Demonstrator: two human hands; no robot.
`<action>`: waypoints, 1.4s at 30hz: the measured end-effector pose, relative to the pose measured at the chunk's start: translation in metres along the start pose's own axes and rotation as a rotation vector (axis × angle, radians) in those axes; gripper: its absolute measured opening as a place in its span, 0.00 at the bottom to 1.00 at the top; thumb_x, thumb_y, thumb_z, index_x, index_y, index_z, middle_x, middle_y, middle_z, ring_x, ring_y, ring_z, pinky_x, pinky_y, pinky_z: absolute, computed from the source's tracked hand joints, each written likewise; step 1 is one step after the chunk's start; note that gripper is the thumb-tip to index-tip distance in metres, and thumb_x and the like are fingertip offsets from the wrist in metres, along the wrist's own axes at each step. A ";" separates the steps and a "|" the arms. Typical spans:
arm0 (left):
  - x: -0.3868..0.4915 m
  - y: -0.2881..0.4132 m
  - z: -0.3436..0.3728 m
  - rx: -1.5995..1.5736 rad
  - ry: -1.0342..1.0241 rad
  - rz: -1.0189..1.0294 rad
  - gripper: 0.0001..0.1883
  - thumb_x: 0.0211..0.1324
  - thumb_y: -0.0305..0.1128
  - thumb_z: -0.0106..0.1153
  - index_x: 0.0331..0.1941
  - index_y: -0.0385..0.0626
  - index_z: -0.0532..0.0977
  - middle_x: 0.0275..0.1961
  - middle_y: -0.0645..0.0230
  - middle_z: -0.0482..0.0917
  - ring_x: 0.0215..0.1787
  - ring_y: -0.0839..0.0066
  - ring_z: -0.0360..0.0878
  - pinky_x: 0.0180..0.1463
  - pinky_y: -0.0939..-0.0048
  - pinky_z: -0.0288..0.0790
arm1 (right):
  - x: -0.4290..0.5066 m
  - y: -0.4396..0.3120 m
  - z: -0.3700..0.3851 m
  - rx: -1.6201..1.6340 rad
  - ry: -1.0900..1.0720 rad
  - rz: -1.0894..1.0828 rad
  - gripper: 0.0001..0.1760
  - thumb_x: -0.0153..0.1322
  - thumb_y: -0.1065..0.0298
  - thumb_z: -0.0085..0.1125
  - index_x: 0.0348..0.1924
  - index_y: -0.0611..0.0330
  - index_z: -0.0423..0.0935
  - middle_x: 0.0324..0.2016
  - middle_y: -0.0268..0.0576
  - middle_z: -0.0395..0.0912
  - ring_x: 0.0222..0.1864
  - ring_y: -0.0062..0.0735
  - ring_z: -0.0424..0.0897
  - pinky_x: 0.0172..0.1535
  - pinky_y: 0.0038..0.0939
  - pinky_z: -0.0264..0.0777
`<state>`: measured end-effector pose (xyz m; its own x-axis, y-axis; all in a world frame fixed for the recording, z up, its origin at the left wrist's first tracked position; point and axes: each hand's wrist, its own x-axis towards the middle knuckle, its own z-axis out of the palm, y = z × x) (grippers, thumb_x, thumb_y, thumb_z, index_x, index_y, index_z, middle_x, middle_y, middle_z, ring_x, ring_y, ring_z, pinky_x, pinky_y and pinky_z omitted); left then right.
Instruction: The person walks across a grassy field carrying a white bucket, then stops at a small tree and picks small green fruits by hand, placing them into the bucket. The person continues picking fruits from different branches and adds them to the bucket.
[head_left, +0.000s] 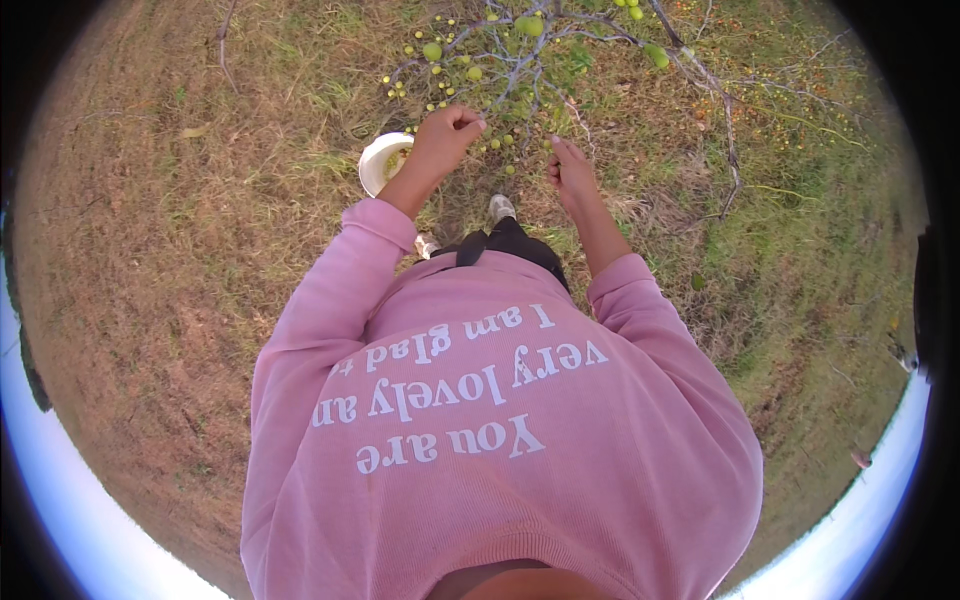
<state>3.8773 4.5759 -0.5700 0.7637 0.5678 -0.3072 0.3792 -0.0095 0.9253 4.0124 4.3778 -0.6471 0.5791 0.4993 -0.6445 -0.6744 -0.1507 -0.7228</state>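
Observation:
My left hand (448, 136) is raised in front of me among the fruit-bearing twigs, with its thumb and fingertips close together. Whether anything is pinched between them is too small to tell. My right hand (573, 171) is a little to the right, its fingers curled and a small yellow-green fruit (548, 143) at the fingertips. Several round yellow-green fruits (508, 139) hang between the two hands. Above them spreads a thin grey branch (529, 60) of a fruit tree. Partly behind my left wrist, a white bucket (369, 166) on the ground holds some small fruits (394, 160).
Larger green leaves or fruits (529, 26) show on the upper branches. A bare crooked branch (729, 139) reaches down at the right. Many orange and yellow fruits (757, 67) lie in the grass at the upper right. Dry grass (225, 247) surrounds my shoes (501, 206).

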 end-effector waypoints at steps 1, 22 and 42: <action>0.000 -0.001 0.000 -0.004 -0.002 -0.006 0.11 0.53 0.35 0.62 0.35 0.39 0.79 0.29 0.68 0.80 0.30 0.79 0.75 0.36 0.74 0.68 | 0.004 0.001 0.003 0.007 -0.053 -0.010 0.10 0.76 0.60 0.47 0.39 0.57 0.70 0.20 0.29 0.64 0.20 0.17 0.63 0.22 0.22 0.58; -0.003 0.002 0.001 -0.040 0.005 -0.024 0.11 0.53 0.34 0.63 0.36 0.39 0.79 0.30 0.68 0.80 0.30 0.80 0.75 0.35 0.74 0.68 | -0.041 0.020 0.033 0.291 -0.140 0.111 0.13 0.74 0.59 0.47 0.33 0.59 0.68 0.20 0.34 0.65 0.20 0.20 0.63 0.21 0.20 0.57; -0.006 -0.009 0.001 -0.054 -0.067 -0.018 0.08 0.56 0.29 0.62 0.36 0.37 0.77 0.31 0.72 0.77 0.32 0.84 0.70 0.37 0.79 0.65 | -0.019 0.024 0.081 0.294 -0.123 0.177 0.13 0.77 0.58 0.40 0.34 0.56 0.65 0.19 0.34 0.64 0.16 0.19 0.58 0.17 0.22 0.49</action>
<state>3.8700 4.5716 -0.5768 0.7909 0.5110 -0.3366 0.3660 0.0458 0.9295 3.9477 4.4338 -0.6316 0.3943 0.5894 -0.7051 -0.8724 -0.0011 -0.4888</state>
